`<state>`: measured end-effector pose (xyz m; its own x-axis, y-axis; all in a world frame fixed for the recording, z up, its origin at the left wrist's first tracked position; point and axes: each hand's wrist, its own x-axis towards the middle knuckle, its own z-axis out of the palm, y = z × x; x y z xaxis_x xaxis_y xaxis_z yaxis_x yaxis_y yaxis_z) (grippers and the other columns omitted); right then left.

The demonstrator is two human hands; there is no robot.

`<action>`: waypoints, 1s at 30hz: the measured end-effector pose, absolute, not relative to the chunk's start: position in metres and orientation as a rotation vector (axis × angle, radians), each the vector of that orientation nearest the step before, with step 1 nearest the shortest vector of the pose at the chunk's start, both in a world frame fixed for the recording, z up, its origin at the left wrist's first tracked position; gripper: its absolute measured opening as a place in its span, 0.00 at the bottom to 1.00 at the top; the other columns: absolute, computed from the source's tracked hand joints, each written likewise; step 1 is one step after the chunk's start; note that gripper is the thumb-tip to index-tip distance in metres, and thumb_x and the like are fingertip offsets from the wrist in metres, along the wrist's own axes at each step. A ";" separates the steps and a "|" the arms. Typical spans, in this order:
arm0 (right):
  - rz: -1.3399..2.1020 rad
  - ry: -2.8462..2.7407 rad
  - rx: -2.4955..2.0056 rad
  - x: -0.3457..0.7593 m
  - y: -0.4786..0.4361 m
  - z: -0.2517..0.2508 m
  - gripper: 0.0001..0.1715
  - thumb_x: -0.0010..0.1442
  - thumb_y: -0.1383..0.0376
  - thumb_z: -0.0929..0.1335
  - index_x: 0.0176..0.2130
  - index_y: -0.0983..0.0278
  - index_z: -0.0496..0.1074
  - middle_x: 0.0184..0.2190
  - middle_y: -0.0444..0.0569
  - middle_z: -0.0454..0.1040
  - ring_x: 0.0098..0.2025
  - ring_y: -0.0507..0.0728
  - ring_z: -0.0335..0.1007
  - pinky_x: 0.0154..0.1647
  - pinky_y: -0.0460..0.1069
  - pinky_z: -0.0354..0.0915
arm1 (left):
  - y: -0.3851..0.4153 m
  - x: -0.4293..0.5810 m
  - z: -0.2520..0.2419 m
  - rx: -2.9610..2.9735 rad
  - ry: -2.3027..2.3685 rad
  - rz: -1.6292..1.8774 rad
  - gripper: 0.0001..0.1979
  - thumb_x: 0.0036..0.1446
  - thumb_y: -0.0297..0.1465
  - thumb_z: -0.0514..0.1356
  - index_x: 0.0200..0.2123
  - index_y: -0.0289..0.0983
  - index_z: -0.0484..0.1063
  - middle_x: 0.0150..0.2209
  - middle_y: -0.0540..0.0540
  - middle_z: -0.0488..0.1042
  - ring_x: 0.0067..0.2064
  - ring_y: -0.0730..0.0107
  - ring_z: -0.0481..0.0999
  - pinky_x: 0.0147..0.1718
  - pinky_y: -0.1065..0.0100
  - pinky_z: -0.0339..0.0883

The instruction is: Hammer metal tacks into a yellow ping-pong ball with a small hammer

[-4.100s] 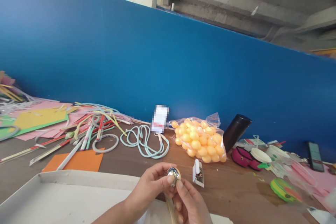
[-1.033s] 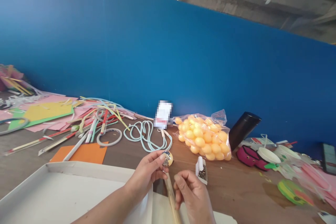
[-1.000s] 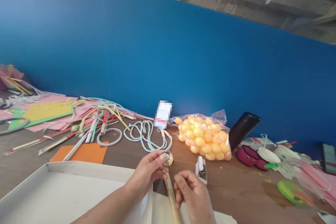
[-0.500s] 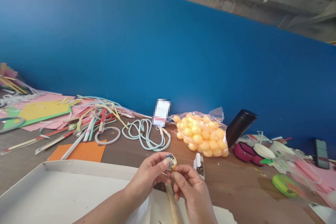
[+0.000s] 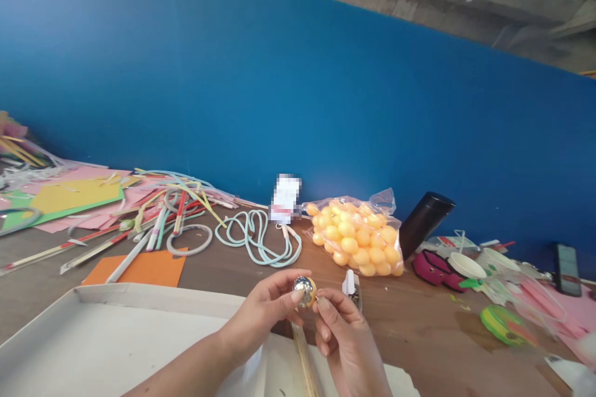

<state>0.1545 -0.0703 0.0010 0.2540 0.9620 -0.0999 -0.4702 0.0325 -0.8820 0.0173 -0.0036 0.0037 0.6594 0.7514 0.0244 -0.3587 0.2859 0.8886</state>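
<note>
Between the thumb and fingers of my left hand [image 5: 265, 307] is a shiny silver ball [image 5: 303, 290], yellowish on its right side. My right hand [image 5: 344, 329] is closed in a pinch close to that yellowish side; what its fingertips hold is too small to make out. Below both hands a pale wooden stick [image 5: 305, 360] slants down over the edge of a shallow white box [image 5: 139, 335]. A small container [image 5: 356, 299] with dark bits and a white piece sits just beyond my right hand.
A clear bag of orange balls [image 5: 356, 239] lies behind the hands, beside a black cylinder [image 5: 426, 223]. Left are a pale blue cord [image 5: 256, 239], orange paper [image 5: 158, 268] and heaped strips. Right are a green tape roll [image 5: 500, 324] and a phone [image 5: 567, 270]. A blue partition [image 5: 298, 87] stands behind.
The silver ball has turned a little and shows more of its shiny face. My right hand has drawn slightly to the right, away from the ball.
</note>
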 end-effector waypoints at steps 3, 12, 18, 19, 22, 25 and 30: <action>1.268 -0.602 -0.965 0.156 -0.070 0.001 0.09 0.50 0.62 0.72 0.32 0.64 0.74 0.21 0.40 0.67 0.17 0.44 0.51 0.14 0.39 0.52 | -0.003 0.016 0.003 1.069 0.463 0.754 0.19 0.52 0.35 0.60 0.49 0.39 0.68 0.38 0.45 0.71 0.31 0.72 0.71 0.34 0.67 0.66; 1.308 -0.582 -0.934 0.157 -0.072 0.001 0.08 0.52 0.63 0.72 0.30 0.65 0.72 0.24 0.40 0.66 0.18 0.43 0.50 0.14 0.39 0.49 | -0.001 0.015 0.001 1.151 0.482 0.737 0.20 0.52 0.36 0.60 0.49 0.40 0.68 0.38 0.45 0.71 0.30 0.73 0.71 0.34 0.66 0.65; 1.326 -0.601 -0.930 0.159 -0.072 0.003 0.08 0.51 0.63 0.72 0.30 0.66 0.72 0.22 0.40 0.64 0.18 0.43 0.48 0.14 0.39 0.48 | -0.003 0.016 0.002 1.162 0.480 0.746 0.21 0.51 0.37 0.61 0.49 0.39 0.68 0.37 0.45 0.72 0.29 0.72 0.70 0.34 0.66 0.65; 1.329 -0.606 -0.929 0.159 -0.072 0.004 0.07 0.51 0.63 0.72 0.29 0.66 0.73 0.22 0.40 0.64 0.18 0.43 0.48 0.14 0.39 0.48 | -0.003 0.016 0.003 1.163 0.482 0.743 0.21 0.51 0.37 0.61 0.49 0.39 0.68 0.37 0.45 0.73 0.29 0.72 0.70 0.34 0.66 0.65; 1.344 -0.613 -0.921 0.159 -0.073 0.004 0.07 0.52 0.64 0.71 0.29 0.66 0.73 0.22 0.40 0.64 0.18 0.43 0.48 0.15 0.39 0.47 | -0.003 0.015 0.004 1.169 0.481 0.741 0.21 0.51 0.37 0.61 0.49 0.39 0.69 0.37 0.45 0.73 0.29 0.72 0.71 0.34 0.66 0.64; 1.362 -0.618 -0.916 0.160 -0.073 0.005 0.06 0.52 0.64 0.71 0.29 0.65 0.73 0.19 0.39 0.62 0.18 0.44 0.47 0.15 0.39 0.47 | -0.003 0.015 0.004 1.161 0.479 0.731 0.21 0.50 0.37 0.61 0.49 0.39 0.68 0.37 0.45 0.73 0.29 0.72 0.71 0.33 0.66 0.64; 1.362 -0.628 -0.929 0.161 -0.074 0.004 0.06 0.52 0.64 0.71 0.29 0.65 0.72 0.20 0.39 0.61 0.18 0.44 0.47 0.15 0.40 0.46 | -0.003 0.016 0.003 1.173 0.474 0.726 0.21 0.51 0.37 0.60 0.49 0.39 0.68 0.37 0.44 0.73 0.29 0.72 0.71 0.33 0.66 0.64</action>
